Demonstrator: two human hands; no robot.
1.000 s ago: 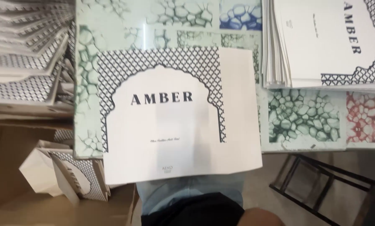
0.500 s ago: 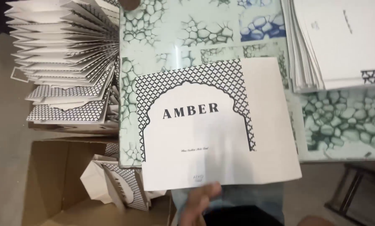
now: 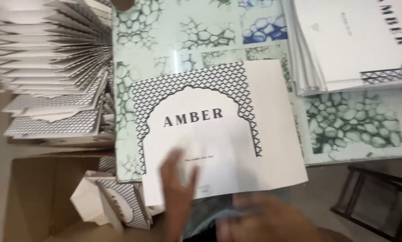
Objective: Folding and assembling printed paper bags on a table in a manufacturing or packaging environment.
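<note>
left hand (image 3: 176, 183) now over near edge of white printed sheet (image 3: 219, 134) on desk (image 3: 187, 36), fingers spread, touching. right hand (image 3: 268, 222) newly in view, blurred, grip unclear.

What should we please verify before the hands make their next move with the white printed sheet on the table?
1. White rectangular sheet with black lattice arch lies flat on the patterned glass table: ok.
2. Sheet's near edge overhangs the table: ok for gripping.
3. Left hand on the sheet's near edge: ok, though blurred.
4. Right hand contact with the sheet: cannot tell.
5. Stack of flat sheets apart from it: ok.
6. Folded pieces at left apart from it: ok.
</note>
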